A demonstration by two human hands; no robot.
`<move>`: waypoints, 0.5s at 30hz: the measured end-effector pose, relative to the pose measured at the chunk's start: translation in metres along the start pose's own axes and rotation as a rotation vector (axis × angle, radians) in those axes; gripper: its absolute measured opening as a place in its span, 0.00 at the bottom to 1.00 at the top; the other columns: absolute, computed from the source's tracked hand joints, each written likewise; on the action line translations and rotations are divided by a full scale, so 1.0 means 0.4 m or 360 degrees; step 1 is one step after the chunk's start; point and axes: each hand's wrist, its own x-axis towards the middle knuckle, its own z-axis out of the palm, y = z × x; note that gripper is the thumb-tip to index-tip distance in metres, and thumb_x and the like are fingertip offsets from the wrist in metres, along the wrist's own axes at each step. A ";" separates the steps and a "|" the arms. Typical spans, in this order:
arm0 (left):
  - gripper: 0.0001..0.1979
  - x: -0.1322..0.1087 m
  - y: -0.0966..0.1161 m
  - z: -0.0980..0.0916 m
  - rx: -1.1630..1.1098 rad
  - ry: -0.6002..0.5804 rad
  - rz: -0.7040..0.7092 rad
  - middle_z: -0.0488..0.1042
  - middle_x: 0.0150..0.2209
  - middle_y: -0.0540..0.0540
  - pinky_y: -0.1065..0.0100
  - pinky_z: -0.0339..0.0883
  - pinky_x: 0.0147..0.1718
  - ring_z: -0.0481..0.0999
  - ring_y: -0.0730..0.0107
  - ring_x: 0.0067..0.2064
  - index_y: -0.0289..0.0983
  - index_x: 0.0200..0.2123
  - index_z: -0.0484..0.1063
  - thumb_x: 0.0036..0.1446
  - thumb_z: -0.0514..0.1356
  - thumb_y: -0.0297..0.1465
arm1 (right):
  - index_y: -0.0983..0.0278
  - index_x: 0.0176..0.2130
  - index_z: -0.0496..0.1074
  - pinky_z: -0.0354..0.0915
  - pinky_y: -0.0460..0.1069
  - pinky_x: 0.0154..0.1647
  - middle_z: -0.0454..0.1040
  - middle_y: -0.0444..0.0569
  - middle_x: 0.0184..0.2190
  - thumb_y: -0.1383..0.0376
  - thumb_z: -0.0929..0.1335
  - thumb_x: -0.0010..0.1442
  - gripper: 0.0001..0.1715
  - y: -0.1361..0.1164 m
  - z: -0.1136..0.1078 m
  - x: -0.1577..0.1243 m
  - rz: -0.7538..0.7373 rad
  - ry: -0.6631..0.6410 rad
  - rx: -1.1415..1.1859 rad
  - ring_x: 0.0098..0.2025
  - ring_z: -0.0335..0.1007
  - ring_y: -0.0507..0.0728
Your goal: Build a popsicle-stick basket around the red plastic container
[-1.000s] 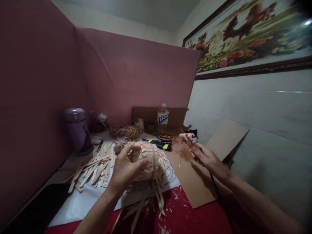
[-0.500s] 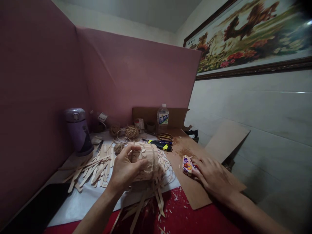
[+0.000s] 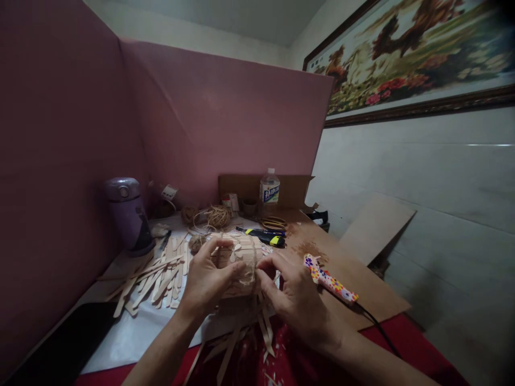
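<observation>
Held the drum point(image 3: 247, 246) in fingers of the left hand point(image 3: 206, 276), touching its twine point(image 3: 253, 256), already wrapped but seemingly not yet finished, with narrow-set fingertips of the right hand point(image 3: 294, 294) (pinch unclear), between glue gun point(image 3: 332, 282) to their right and loose sticks point(image 3: 161, 276) left.

The slatted drum point(image 3: 246, 245) looks like bare wood to me, pale and matt, and the twine point(image 3: 254, 254) around it is rough and fibrous. The loose sticks point(image 3: 166, 274) share that unvarnished look — the bottle point(image 3: 270, 191) is clear, shiny plastic; the board point(image 3: 346, 268), dull brown cardboard.
</observation>
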 end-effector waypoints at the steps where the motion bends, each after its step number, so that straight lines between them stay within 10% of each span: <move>1: 0.18 0.000 -0.001 0.000 0.0009 0.0004 0.0004 0.75 0.32 0.49 0.69 0.68 0.31 0.74 0.68 0.32 0.37 0.36 0.75 0.38 0.70 0.33 | 0.63 0.31 0.69 0.56 0.47 0.32 0.72 0.44 0.27 0.69 0.65 0.60 0.05 -0.001 0.004 0.003 -0.0015 0.0014 -0.0024 0.30 0.67 0.53; 15: 0.16 0.002 -0.013 0.000 0.0052 0.0027 0.0092 0.76 0.33 0.49 0.69 0.68 0.32 0.74 0.67 0.34 0.39 0.36 0.75 0.41 0.69 0.33 | 0.63 0.31 0.70 0.49 0.48 0.29 0.73 0.45 0.24 0.71 0.65 0.58 0.05 -0.032 0.037 0.011 0.0113 0.0080 -0.0510 0.28 0.67 0.56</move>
